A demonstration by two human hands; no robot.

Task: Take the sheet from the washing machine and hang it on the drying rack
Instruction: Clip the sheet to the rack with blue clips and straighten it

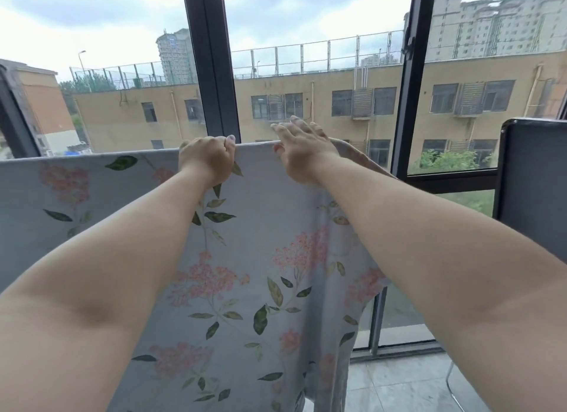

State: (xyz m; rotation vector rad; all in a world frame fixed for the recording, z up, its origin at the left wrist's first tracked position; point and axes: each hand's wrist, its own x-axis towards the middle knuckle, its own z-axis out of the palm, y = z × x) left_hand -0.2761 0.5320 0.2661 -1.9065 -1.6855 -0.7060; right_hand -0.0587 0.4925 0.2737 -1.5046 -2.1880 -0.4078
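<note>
left hand (207,160): fingers curled tight over the top fold of the sheet (260,258), knuckles toward the onlooker, cloth clamped in the fist. right hand (302,149): not gripping; fingers (294,125) straight and spread, palm down, reaching past the same top fold just beside the left hand, with the thumb lying against the edge of the cloth. whether the palm presses on the fabric cannot be told.

sheet: pale grey-blue with pink flower clusters and green leaves. it hangs draped from a level top line at about hand height, running off to the person's left and falling in front of them; its right edge drops in loose folds toward the tiled floor (399,387). a further part of the cloth falls away behind the fold under the right hand. the support beneath the fold is covered by the cloth and cannot be seen.

surroundings: both bare forearms extend forward from the person. behind the sheet stands a large window with a dark frame (211,59); a tan building (337,105) and taller blocks lie outside under cloud. a dark flat panel (534,181) stands at the person's right, apart from the sheet.
</note>
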